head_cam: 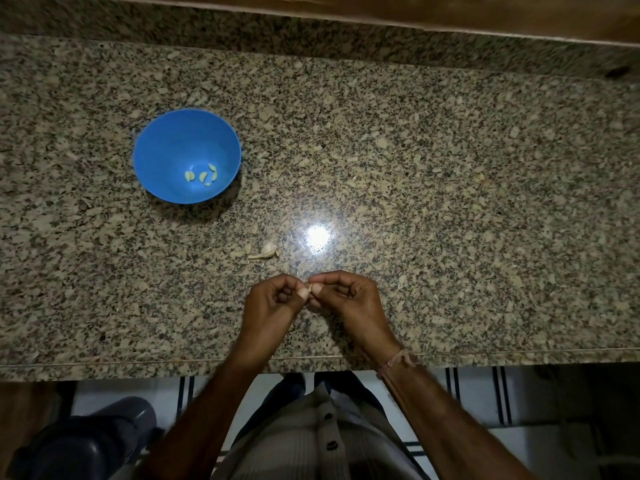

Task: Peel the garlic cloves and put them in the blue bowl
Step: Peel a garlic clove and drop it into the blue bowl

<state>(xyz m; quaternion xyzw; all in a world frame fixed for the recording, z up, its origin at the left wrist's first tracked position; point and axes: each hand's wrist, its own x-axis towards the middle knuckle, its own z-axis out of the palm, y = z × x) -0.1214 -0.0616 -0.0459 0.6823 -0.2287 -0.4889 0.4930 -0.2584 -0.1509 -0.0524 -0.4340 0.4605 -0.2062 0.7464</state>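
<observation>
"How much room is there?"

"The bench [450,168] is broad speckled granite, running wide to the right and back to a raised ledge. Its front edge passes just under the wrists. The blue bowl [166,140] stands upright at the left, well apart from the hands."

"And the hands?"

"The left hand [273,303] and right hand [349,299] meet near the front edge, fingers curled. Each grip is closed to a tight pinch on one small held clove [309,291]. I cannot tell which way it points."

"Other garlic?"

"An unpeeled clove [265,251] lies just beyond the hands, long axis left to right, thin tail leftward. Peeled cloves [202,175] rest in the bowl's bottom."
</observation>
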